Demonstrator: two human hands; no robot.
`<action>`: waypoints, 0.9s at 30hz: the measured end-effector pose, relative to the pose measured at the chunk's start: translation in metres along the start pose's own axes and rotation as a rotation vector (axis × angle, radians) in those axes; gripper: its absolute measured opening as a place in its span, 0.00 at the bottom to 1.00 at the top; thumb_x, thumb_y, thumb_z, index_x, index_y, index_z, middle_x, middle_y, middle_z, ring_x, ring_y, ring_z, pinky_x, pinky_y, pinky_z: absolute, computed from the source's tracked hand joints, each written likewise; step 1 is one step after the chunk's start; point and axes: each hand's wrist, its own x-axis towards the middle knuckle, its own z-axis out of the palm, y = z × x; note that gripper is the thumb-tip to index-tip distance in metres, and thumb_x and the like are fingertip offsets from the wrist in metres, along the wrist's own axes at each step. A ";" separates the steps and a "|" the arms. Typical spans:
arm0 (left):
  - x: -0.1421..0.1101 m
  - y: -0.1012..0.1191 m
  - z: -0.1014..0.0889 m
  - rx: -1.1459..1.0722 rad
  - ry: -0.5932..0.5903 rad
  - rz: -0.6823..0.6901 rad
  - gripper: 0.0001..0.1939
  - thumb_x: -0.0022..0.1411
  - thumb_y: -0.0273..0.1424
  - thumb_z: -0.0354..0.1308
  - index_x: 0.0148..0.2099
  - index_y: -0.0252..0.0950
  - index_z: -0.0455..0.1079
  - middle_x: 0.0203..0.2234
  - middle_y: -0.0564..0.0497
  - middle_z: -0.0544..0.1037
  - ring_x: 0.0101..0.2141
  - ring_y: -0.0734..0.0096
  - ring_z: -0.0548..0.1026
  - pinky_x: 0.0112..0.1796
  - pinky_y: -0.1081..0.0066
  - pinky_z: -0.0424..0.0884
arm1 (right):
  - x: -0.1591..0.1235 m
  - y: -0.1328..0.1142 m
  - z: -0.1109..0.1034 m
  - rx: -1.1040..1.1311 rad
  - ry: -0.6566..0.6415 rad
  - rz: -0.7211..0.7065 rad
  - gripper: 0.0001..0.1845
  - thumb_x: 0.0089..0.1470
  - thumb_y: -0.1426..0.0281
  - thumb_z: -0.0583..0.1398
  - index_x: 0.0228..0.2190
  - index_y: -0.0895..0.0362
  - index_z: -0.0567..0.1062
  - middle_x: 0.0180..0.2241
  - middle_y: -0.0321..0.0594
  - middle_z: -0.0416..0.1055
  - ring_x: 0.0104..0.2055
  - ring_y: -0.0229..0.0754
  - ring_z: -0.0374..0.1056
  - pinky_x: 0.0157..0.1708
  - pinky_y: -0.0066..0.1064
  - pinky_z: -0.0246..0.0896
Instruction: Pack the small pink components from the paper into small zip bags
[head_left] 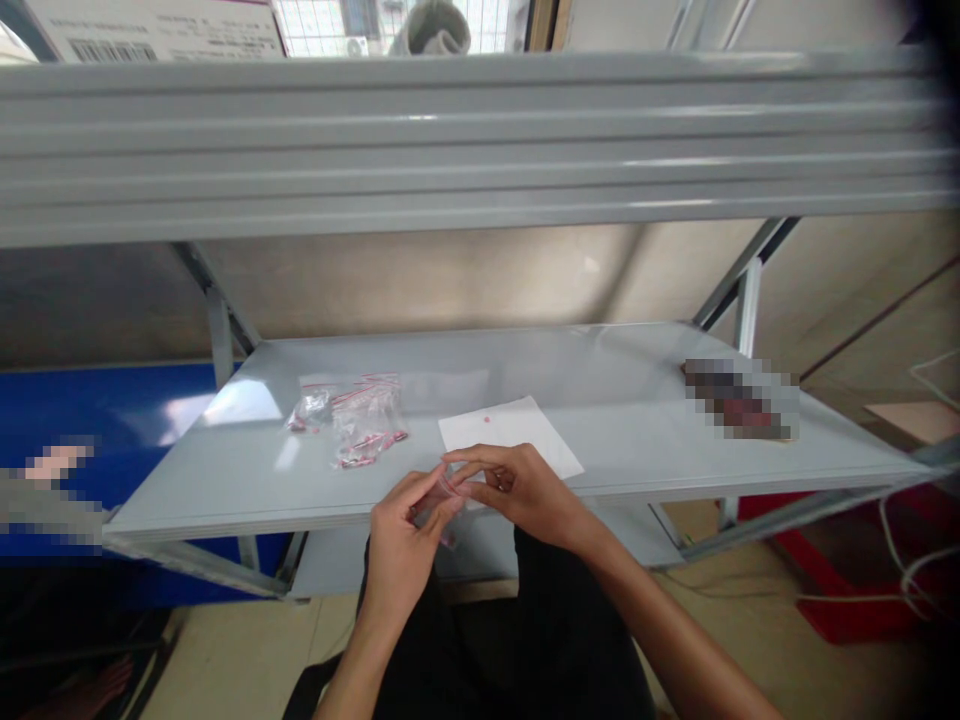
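Observation:
My left hand (405, 540) is closed, with thumb and fingers pinching a small clear zip bag (448, 485) at the table's front edge. My right hand (529, 495) pinches the same bag near its red-striped top. The bag's lower part hangs over my lap, with something small and reddish at its bottom that I cannot make out. Just beyond my hands lies a white sheet of paper (536, 430), bearing a tiny pinkish-red piece or mark (486, 420). To the left, a pile of similar zip bags (367, 425) lies flat, and another zip bag (313, 405) rests beside it.
The grey table (630, 400) stands under a wide grey shelf (480, 150) at head height. A blurred-out flat object (739, 400) lies at the table's right. On the left is a blue surface (150, 390). A red container (825, 590) and cables sit low at the right.

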 end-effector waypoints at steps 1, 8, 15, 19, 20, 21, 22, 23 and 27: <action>0.000 0.001 0.000 0.000 0.010 -0.004 0.19 0.60 0.37 0.67 0.52 0.37 0.80 0.35 0.48 0.80 0.34 0.64 0.77 0.27 0.72 0.77 | 0.000 0.002 -0.001 0.010 0.011 0.003 0.16 0.60 0.67 0.64 0.50 0.52 0.80 0.36 0.37 0.82 0.21 0.33 0.56 0.23 0.26 0.54; 0.001 0.004 -0.001 0.054 0.065 0.010 0.17 0.58 0.34 0.69 0.50 0.37 0.82 0.31 0.51 0.80 0.34 0.68 0.77 0.38 0.71 0.76 | 0.032 0.037 -0.033 -0.350 0.449 0.097 0.10 0.58 0.71 0.62 0.40 0.57 0.82 0.35 0.41 0.82 0.23 0.37 0.64 0.30 0.30 0.60; 0.002 0.004 -0.001 0.017 0.073 0.010 0.17 0.58 0.34 0.69 0.50 0.37 0.82 0.30 0.52 0.79 0.33 0.69 0.77 0.37 0.73 0.75 | 0.049 0.068 -0.032 -0.603 0.346 0.180 0.17 0.57 0.77 0.61 0.47 0.56 0.80 0.41 0.42 0.81 0.42 0.46 0.74 0.45 0.34 0.63; 0.002 0.002 -0.003 0.005 0.066 0.001 0.17 0.59 0.34 0.69 0.51 0.38 0.82 0.31 0.51 0.79 0.34 0.68 0.77 0.35 0.72 0.77 | 0.046 0.062 -0.028 -0.541 0.375 0.154 0.16 0.57 0.79 0.60 0.46 0.58 0.80 0.40 0.43 0.81 0.36 0.43 0.72 0.41 0.32 0.63; 0.002 0.001 -0.003 0.002 0.066 -0.003 0.17 0.59 0.34 0.69 0.51 0.38 0.81 0.31 0.51 0.79 0.34 0.68 0.77 0.35 0.72 0.77 | 0.043 0.056 -0.028 -0.475 0.377 0.140 0.15 0.57 0.78 0.61 0.46 0.58 0.80 0.39 0.42 0.81 0.31 0.41 0.69 0.37 0.31 0.62; 0.002 0.000 -0.003 -0.001 0.066 -0.007 0.18 0.59 0.34 0.69 0.51 0.38 0.81 0.31 0.51 0.79 0.34 0.68 0.77 0.34 0.72 0.77 | 0.040 0.049 -0.028 -0.387 0.355 0.120 0.14 0.57 0.76 0.62 0.46 0.57 0.80 0.38 0.40 0.81 0.27 0.38 0.65 0.33 0.30 0.60; 0.002 0.000 -0.003 -0.006 0.063 -0.012 0.18 0.59 0.34 0.69 0.51 0.38 0.81 0.31 0.50 0.79 0.34 0.67 0.77 0.33 0.73 0.77 | 0.035 0.042 -0.027 -0.287 0.306 0.095 0.14 0.57 0.74 0.63 0.46 0.57 0.79 0.37 0.39 0.80 0.24 0.36 0.61 0.29 0.29 0.58; 0.002 -0.001 -0.003 -0.014 0.054 -0.015 0.18 0.59 0.34 0.69 0.52 0.38 0.81 0.32 0.50 0.79 0.34 0.67 0.77 0.31 0.74 0.77 | 0.030 0.034 -0.026 -0.188 0.237 0.066 0.15 0.57 0.72 0.64 0.47 0.56 0.79 0.37 0.37 0.80 0.22 0.34 0.57 0.26 0.28 0.55; 0.000 -0.004 0.002 -0.048 -0.022 -0.006 0.18 0.60 0.34 0.68 0.52 0.38 0.81 0.32 0.49 0.78 0.31 0.68 0.75 0.23 0.75 0.75 | 0.013 0.008 -0.020 0.022 -0.043 -0.007 0.16 0.57 0.69 0.66 0.48 0.54 0.78 0.34 0.34 0.78 0.22 0.32 0.51 0.24 0.26 0.50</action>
